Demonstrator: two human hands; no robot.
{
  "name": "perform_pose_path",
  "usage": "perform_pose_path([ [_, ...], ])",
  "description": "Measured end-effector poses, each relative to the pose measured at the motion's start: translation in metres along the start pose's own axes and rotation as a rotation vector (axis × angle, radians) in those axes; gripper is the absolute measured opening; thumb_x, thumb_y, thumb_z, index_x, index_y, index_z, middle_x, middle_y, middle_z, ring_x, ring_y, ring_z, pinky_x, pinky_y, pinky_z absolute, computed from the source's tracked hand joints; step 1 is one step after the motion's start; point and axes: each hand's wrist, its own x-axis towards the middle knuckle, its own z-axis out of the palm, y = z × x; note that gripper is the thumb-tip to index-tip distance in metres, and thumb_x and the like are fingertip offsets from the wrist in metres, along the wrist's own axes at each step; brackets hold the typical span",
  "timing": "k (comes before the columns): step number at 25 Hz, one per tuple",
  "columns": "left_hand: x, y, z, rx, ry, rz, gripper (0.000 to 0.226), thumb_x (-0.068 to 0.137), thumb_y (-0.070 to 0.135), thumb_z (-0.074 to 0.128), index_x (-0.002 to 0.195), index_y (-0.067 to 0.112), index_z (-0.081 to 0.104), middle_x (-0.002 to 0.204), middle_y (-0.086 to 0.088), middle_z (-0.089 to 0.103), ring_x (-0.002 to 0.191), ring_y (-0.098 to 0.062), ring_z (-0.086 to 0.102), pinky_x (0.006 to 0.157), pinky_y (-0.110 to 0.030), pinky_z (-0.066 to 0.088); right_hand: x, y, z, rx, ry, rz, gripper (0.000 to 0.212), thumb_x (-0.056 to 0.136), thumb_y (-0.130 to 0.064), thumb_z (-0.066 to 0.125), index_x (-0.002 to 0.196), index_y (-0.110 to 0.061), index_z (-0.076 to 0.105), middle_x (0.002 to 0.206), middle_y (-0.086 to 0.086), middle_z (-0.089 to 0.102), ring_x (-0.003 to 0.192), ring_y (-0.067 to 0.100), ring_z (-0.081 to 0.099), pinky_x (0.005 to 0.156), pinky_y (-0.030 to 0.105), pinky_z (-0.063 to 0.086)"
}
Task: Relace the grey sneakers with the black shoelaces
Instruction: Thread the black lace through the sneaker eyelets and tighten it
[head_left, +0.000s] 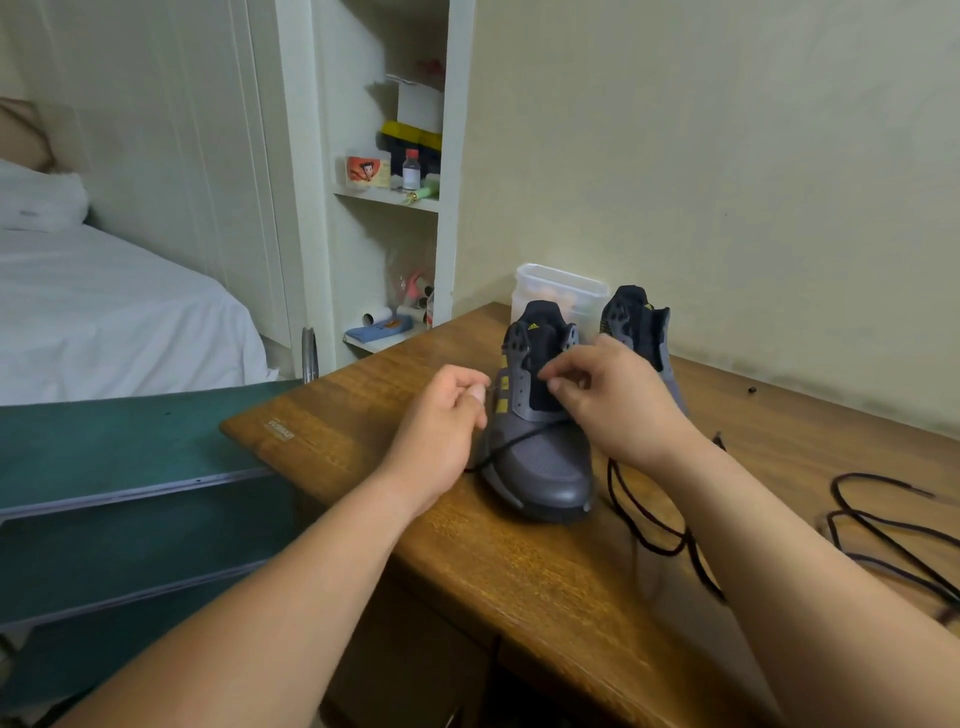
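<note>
Grey sneaker (550, 462) sits toe toward me on the wooden table (363, 447), with a yellow stripe logo on the tongue and no readable text. My right hand (613, 405) pinches the black shoelace (511, 443) by the eyelets. My left hand (441, 415) is curled alongside, can't tell if it's holding anything.

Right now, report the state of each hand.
Left hand: fingers curled beside the grey sneaker; whether it holds anything cannot be told.
Right hand: apparently pinching the black shoelace at the eyelets.

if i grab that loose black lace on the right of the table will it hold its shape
Probably not: the spare black shoelace lies in slack loops on the wooden table, so it should droop. It looks thin, so likely light.
</note>
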Motion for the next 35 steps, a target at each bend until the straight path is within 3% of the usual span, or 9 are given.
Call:
perform_pose_path([
  [4, -0.006, 0.005, -0.002, 0.058, 0.018, 0.056, 0.011, 0.108, 0.030, 0.057, 0.105, 0.028, 0.067, 0.097, 0.010, 0.070, 0.088, -0.001, 0.063, 0.081, -0.027, 0.051, 0.006, 0.003, 0.012, 0.103, -0.071, 0.048, 0.010, 0.098, -0.022, 0.068, 0.102, -0.026, 0.075, 0.095, -0.010, 0.056, 0.089, 0.009, 0.060, 0.074, 0.022, 0.047],
  [8, -0.007, 0.005, 0.002, 0.131, -0.015, 0.101, 0.013, 0.109, 0.034, 0.054, 0.102, 0.029, 0.064, 0.093, 0.011, 0.066, 0.083, -0.001, 0.059, 0.074, -0.027, 0.047, 0.002, 0.014, 0.022, 0.230, -0.068, 0.055, 0.009, 0.098, -0.025, 0.071, 0.097, -0.033, 0.076, 0.095, -0.007, 0.052, 0.083, 0.004, 0.057, 0.068, 0.011, 0.039],
  [15, -0.009, 0.004, 0.007, 0.323, 0.015, 0.196, 0.015, 0.110, 0.035, 0.049, 0.099, 0.027, 0.056, 0.087, 0.007, 0.059, 0.077, -0.010, 0.056, 0.065, -0.028, 0.040, -0.004, 0.018, 0.030, 0.326, -0.033, 0.068, 0.012, 0.097, -0.027, 0.072, 0.098, -0.038, 0.078, 0.098, -0.005, 0.053, 0.087, 0.004, 0.057, 0.072, 0.012, 0.040],
  [22, -0.008, 0.003, 0.008, 0.429, 0.083, 0.267, 0.015, 0.110, 0.032, 0.050, 0.099, 0.024, 0.055, 0.092, 0.011, 0.057, 0.084, -0.007, 0.056, 0.071, -0.038, 0.050, -0.006, 0.017, 0.030, 0.323, -0.036, 0.067, 0.012, 0.097, -0.028, 0.071, 0.100, -0.038, 0.078, 0.100, -0.003, 0.053, 0.090, 0.005, 0.056, 0.074, 0.016, 0.040],
  [27, -0.011, 0.006, 0.010, 0.578, 0.104, 0.324, 0.015, 0.110, 0.033, 0.047, 0.099, 0.024, 0.051, 0.097, 0.011, 0.054, 0.078, -0.008, 0.055, 0.065, -0.036, 0.048, -0.006, 0.017, 0.031, 0.326, -0.033, 0.062, 0.012, 0.097, -0.028, 0.071, 0.099, -0.038, 0.077, 0.100, -0.003, 0.053, 0.089, 0.005, 0.056, 0.075, 0.015, 0.041],
  [31, -0.009, 0.020, 0.000, 0.838, 0.054, 0.484, 0.012, 0.111, 0.032, 0.042, 0.102, 0.024, 0.046, 0.101, 0.008, 0.051, 0.074, -0.012, 0.054, 0.063, -0.032, 0.043, -0.005, 0.019, 0.032, 0.320, -0.029, 0.046, 0.011, 0.097, -0.027, 0.071, 0.100, -0.036, 0.077, 0.099, -0.002, 0.053, 0.089, 0.005, 0.056, 0.077, 0.016, 0.042],
  [35, 0.006, 0.044, -0.011, 1.065, -0.052, 0.660, 0.015, 0.111, 0.029, 0.039, 0.103, 0.019, 0.048, 0.097, 0.002, 0.051, 0.076, -0.020, 0.055, 0.064, -0.043, 0.052, -0.006, 0.021, 0.033, 0.323, -0.006, 0.028, 0.011, 0.096, -0.028, 0.072, 0.101, -0.036, 0.078, 0.097, -0.004, 0.054, 0.090, 0.005, 0.057, 0.081, 0.019, 0.046],
])
